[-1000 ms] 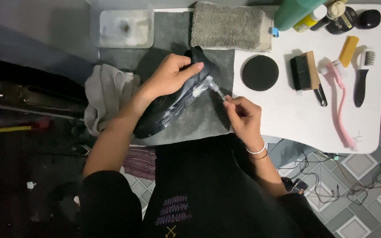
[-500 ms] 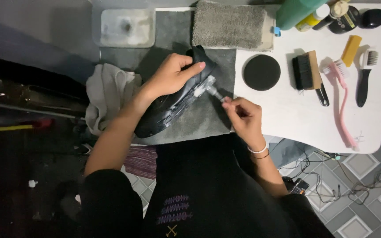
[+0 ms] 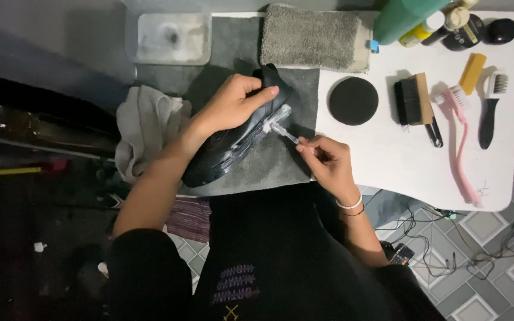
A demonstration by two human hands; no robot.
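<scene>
White table (image 3: 405,166), green bottle (image 3: 402,18) far-right.

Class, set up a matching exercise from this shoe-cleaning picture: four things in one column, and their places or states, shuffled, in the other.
Things:
1. black shoe
2. small brush
3. round black disc
4. pink brush

Places:
A. lying on the white table, near its right edge
B. held in the right hand
C. lying beside the wooden brush
D. under the left hand

Pairs: 1-D, 2-B, 3-C, 4-A
</scene>
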